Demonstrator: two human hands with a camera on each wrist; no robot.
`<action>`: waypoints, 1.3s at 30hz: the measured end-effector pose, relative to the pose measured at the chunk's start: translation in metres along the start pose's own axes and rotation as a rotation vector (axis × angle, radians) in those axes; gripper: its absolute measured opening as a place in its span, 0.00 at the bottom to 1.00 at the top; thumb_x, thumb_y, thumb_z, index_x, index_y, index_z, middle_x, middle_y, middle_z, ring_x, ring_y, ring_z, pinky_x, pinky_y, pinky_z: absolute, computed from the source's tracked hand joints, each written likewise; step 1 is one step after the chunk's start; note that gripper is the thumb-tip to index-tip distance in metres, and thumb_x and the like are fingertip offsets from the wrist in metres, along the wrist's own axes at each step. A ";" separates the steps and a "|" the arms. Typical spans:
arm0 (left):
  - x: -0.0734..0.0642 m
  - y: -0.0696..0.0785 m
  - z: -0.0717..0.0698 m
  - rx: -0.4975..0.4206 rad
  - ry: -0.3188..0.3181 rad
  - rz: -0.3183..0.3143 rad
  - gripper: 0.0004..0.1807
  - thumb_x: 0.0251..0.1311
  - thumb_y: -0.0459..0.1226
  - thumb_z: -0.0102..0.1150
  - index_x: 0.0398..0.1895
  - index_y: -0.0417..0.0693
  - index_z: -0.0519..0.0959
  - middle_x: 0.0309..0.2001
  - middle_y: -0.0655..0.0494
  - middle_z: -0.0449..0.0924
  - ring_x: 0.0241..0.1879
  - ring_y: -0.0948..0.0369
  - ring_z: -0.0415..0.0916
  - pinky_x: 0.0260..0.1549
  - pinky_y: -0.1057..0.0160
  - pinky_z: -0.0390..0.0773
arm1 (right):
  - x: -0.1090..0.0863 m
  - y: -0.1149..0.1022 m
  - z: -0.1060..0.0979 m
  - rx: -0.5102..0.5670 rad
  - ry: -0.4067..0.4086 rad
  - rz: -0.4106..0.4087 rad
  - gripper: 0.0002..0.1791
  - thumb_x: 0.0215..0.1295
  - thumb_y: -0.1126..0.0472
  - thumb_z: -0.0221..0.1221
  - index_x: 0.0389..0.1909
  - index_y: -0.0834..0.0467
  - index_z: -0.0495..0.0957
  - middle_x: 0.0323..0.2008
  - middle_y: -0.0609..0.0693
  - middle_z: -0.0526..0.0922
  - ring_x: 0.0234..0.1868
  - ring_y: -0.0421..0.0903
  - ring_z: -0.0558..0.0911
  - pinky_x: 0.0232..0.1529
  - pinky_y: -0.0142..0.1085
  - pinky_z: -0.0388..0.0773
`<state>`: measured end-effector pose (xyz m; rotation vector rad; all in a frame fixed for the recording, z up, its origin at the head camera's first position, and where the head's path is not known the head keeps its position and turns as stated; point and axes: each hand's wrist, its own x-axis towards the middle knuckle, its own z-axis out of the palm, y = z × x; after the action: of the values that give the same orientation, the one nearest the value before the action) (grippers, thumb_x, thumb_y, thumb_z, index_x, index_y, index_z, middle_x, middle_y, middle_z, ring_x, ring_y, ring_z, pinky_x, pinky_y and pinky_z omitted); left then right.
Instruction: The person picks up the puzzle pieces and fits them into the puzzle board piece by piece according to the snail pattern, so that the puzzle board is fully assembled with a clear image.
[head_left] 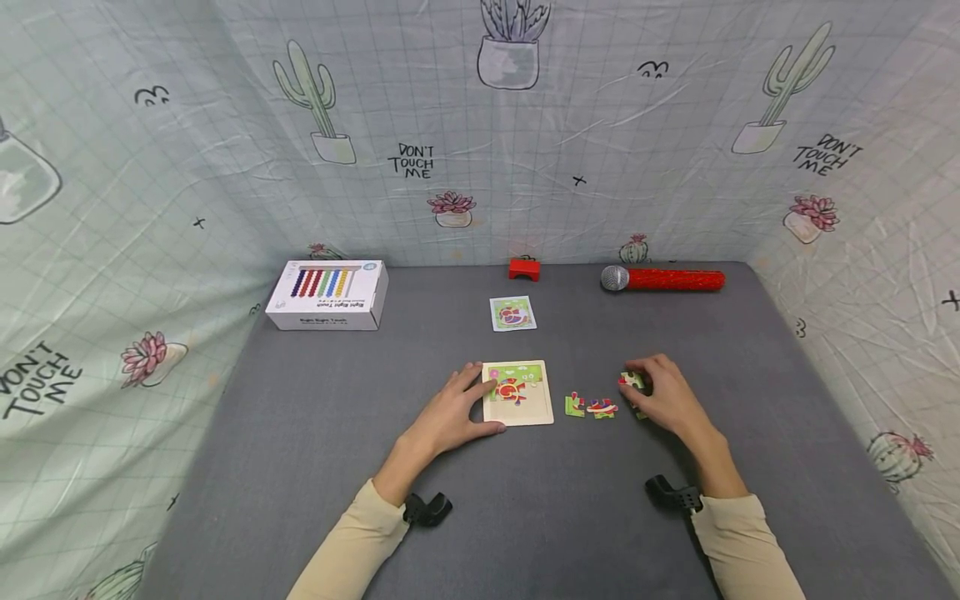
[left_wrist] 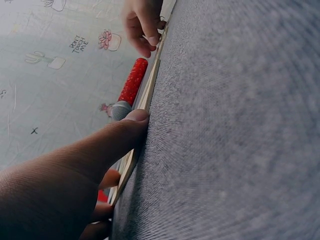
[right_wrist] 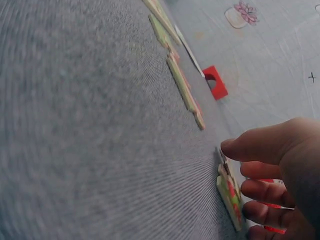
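A square wooden puzzle board (head_left: 534, 411), partly filled with a colourful picture, lies flat before me. My left hand (head_left: 452, 414) holds it at its left side, thumb along the near edge and fingers at the far left corner. In the left wrist view the thumb (left_wrist: 131, 120) bears on the board's edge. To the right, my right hand (head_left: 670, 398) has thumb and fingers around a small puzzle piece (head_left: 632, 380). Another piece (head_left: 641, 413) shows below that hand, partly hidden. Between board and right hand lie two loose puzzle pieces, a green one (head_left: 574, 406) and a red-and-blue one (head_left: 602, 408).
Behind the board lies a picture card (head_left: 513, 314), with a red arched block (head_left: 524, 268) beyond it. A red microphone (head_left: 667, 279) lies at the back right. A white box (head_left: 327, 296) stands at the back left, near the printed curtain (head_left: 480, 150).
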<state>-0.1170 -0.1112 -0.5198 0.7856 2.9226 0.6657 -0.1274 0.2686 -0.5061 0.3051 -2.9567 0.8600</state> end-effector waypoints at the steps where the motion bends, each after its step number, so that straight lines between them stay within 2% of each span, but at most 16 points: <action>1: 0.000 0.000 0.000 0.001 0.000 0.001 0.43 0.53 0.61 0.70 0.70 0.52 0.73 0.76 0.42 0.61 0.77 0.47 0.56 0.77 0.47 0.58 | 0.000 0.001 0.000 -0.004 -0.001 0.006 0.23 0.64 0.57 0.65 0.56 0.67 0.78 0.48 0.62 0.76 0.47 0.57 0.74 0.50 0.52 0.72; 7: 0.000 0.001 -0.001 -0.008 -0.001 0.001 0.42 0.53 0.60 0.70 0.69 0.52 0.74 0.76 0.42 0.61 0.77 0.47 0.56 0.77 0.47 0.58 | 0.002 0.000 -0.002 -0.020 -0.035 0.045 0.23 0.65 0.59 0.64 0.56 0.69 0.78 0.48 0.63 0.75 0.46 0.57 0.74 0.50 0.53 0.74; 11: -0.001 0.001 0.000 -0.015 0.001 0.001 0.42 0.53 0.60 0.70 0.69 0.51 0.74 0.75 0.42 0.61 0.77 0.46 0.56 0.77 0.47 0.58 | 0.004 0.000 -0.005 -0.022 -0.054 0.043 0.23 0.65 0.61 0.65 0.56 0.71 0.77 0.47 0.65 0.76 0.45 0.57 0.76 0.49 0.55 0.76; 15: -0.001 0.001 0.001 -0.017 -0.002 0.002 0.42 0.53 0.60 0.70 0.69 0.51 0.74 0.76 0.42 0.61 0.77 0.46 0.56 0.77 0.47 0.58 | 0.006 0.002 -0.006 -0.013 -0.072 0.055 0.26 0.65 0.59 0.66 0.57 0.73 0.75 0.48 0.66 0.77 0.48 0.58 0.77 0.51 0.57 0.77; 18: 0.000 0.000 0.001 -0.019 0.001 0.005 0.42 0.53 0.60 0.70 0.69 0.51 0.74 0.75 0.41 0.61 0.77 0.46 0.56 0.77 0.47 0.58 | 0.008 0.000 -0.007 -0.004 -0.097 0.093 0.27 0.65 0.58 0.66 0.57 0.73 0.75 0.48 0.66 0.77 0.49 0.59 0.77 0.51 0.56 0.77; 24: 0.000 -0.001 0.001 -0.021 0.006 0.000 0.43 0.53 0.60 0.70 0.69 0.51 0.74 0.76 0.42 0.61 0.77 0.46 0.55 0.77 0.47 0.58 | 0.014 -0.005 -0.010 0.019 -0.137 0.153 0.25 0.65 0.58 0.66 0.54 0.72 0.72 0.46 0.65 0.77 0.43 0.56 0.79 0.44 0.51 0.80; 29: -0.001 -0.001 0.000 -0.024 0.005 -0.001 0.42 0.53 0.60 0.70 0.69 0.51 0.74 0.76 0.42 0.61 0.77 0.46 0.56 0.77 0.47 0.57 | 0.016 -0.007 -0.011 0.023 -0.114 0.187 0.25 0.65 0.57 0.67 0.53 0.69 0.72 0.41 0.61 0.78 0.39 0.52 0.77 0.38 0.43 0.77; 34: -0.001 0.000 -0.001 -0.021 0.013 0.006 0.42 0.53 0.60 0.70 0.69 0.50 0.74 0.75 0.41 0.62 0.77 0.45 0.56 0.77 0.46 0.58 | 0.016 -0.006 -0.011 0.033 -0.073 0.198 0.25 0.64 0.55 0.68 0.53 0.67 0.74 0.40 0.60 0.80 0.38 0.51 0.77 0.36 0.38 0.73; 39: -0.002 0.001 -0.002 -0.013 0.011 0.010 0.43 0.53 0.60 0.70 0.69 0.51 0.74 0.75 0.41 0.62 0.77 0.45 0.57 0.76 0.47 0.60 | 0.013 -0.005 -0.010 0.056 -0.024 0.184 0.19 0.67 0.58 0.65 0.51 0.66 0.76 0.39 0.59 0.81 0.38 0.51 0.79 0.35 0.36 0.74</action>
<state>-0.1149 -0.1121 -0.5182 0.7979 2.9228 0.6909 -0.1390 0.2679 -0.4938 0.0453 -3.0227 0.9658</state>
